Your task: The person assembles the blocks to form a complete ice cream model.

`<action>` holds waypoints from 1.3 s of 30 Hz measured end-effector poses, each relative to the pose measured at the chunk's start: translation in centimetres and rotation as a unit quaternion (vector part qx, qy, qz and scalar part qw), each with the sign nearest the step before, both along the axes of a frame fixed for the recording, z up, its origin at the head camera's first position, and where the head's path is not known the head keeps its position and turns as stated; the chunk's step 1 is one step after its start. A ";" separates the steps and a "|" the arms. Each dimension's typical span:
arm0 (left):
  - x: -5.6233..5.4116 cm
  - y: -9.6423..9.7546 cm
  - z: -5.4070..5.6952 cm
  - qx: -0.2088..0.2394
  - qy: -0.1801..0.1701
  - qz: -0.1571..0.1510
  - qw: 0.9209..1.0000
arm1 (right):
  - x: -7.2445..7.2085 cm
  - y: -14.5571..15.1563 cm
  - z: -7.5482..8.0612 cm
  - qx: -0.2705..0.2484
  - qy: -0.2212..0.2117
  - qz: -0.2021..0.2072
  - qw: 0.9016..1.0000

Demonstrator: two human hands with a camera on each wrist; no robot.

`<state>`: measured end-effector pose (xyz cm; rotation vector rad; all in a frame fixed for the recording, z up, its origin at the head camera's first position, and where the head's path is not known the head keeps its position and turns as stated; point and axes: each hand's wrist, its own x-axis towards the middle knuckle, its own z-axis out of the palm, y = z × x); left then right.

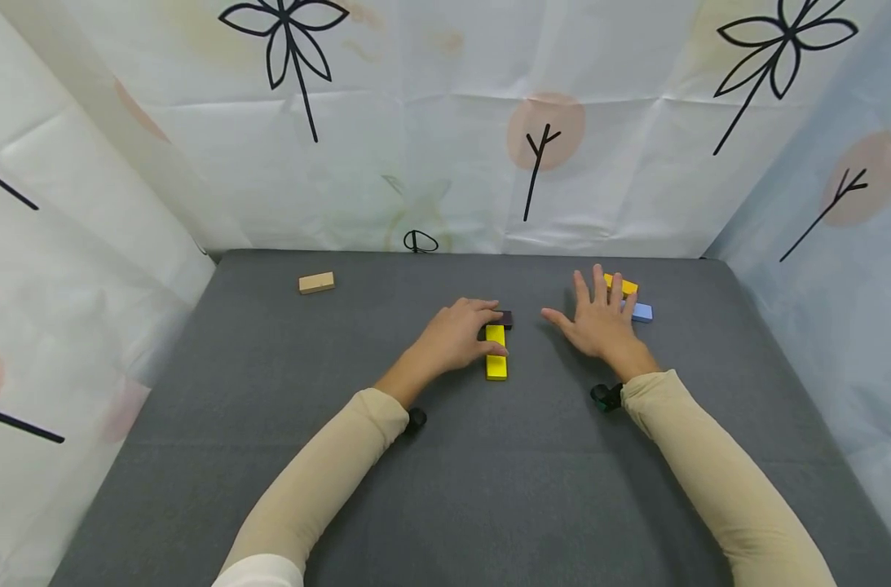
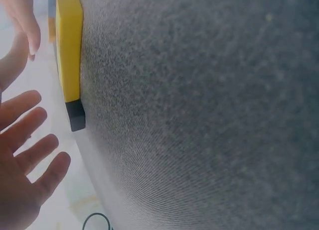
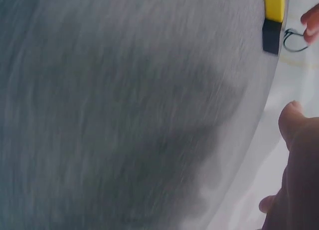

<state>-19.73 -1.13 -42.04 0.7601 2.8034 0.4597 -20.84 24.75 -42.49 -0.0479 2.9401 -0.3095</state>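
The left hand (image 1: 456, 338) hovered, thumb and fingers loosely parted, over the yellow block (image 1: 496, 370) and black block (image 1: 507, 319), nearer the desk's (image 1: 474, 505) far edge. The right hand (image 1: 601, 328) was spread, thumb out, beside the blue block (image 1: 643, 313) toward the far right corner.

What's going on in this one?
A person's left hand hovers over a yellow block and the black block at its far end, apparently holding neither. The right hand, spread, holds nothing and is nearest an orange-yellow block and a blue block. A tan block lies off to the left, touched by neither hand.
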 end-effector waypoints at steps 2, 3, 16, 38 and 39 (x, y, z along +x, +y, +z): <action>0.1 0.1 -0.1 -0.006 -0.008 -0.006 1.000 | -0.1 0.7 0.1 0.006 -0.006 0.000 1.000; 0.2 0.1 -0.1 -0.010 -0.011 -0.010 1.000 | -0.2 1.1 0.2 0.007 -0.010 -0.001 1.000; 0.8 0.0 -0.7 -0.042 -0.022 -0.067 0.997 | -0.7 4.9 0.0 -0.019 -0.041 -0.031 0.999; 0.8 0.3 -1.2 -0.050 -0.019 -0.073 0.996 | -1.5 10.2 -0.8 -0.054 -0.036 -0.053 0.997; 0.8 0.3 -1.2 -0.053 -0.019 -0.072 0.996 | -1.6 10.3 -0.7 -0.055 -0.034 -0.052 0.996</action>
